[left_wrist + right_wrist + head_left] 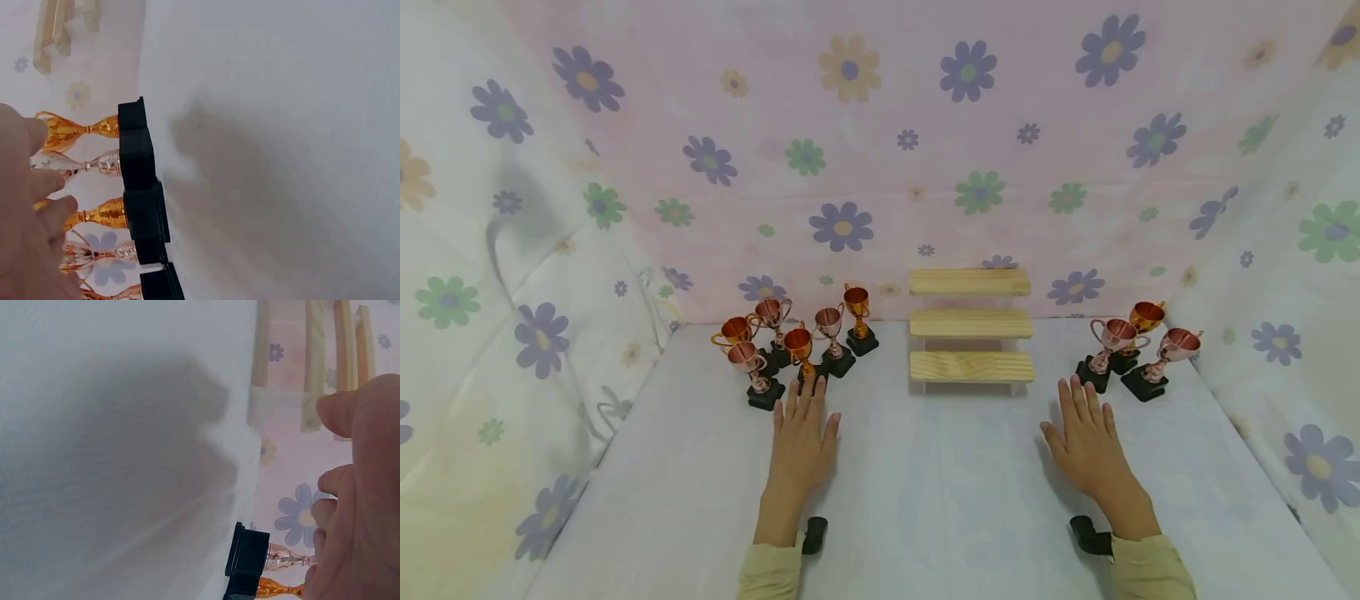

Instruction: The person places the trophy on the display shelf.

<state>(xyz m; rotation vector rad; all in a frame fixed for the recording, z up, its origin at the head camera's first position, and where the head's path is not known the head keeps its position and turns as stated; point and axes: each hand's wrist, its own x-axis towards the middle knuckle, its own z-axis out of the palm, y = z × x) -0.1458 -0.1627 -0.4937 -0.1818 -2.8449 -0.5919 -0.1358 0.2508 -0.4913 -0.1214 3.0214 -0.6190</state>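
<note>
My left hand (pixel 802 446) is held palm down with its fingers straight, above the table in front of a group of small trophy cups. Its fingertips overlap the black base of a gold trophy (pixel 799 343) in the head view; whether they touch it I cannot tell. Around it stand a pink-gold trophy (pixel 831 323), another gold trophy (pixel 856 302) and several more. My right hand (pixel 1086 446), also flat with fingers extended, is just in front of a pink-gold trophy (pixel 1117 335). Behind that cup are a gold trophy (pixel 1147 317) and a second pink-gold one (pixel 1180 344). Neither hand holds anything.
Between the two trophy groups, a three-step wooden stand (pixel 972 367) stands against the back. White cloth covers the table (pixel 940 500). Flower-patterned cloth (pixel 880 167) closes off the back and both sides.
</note>
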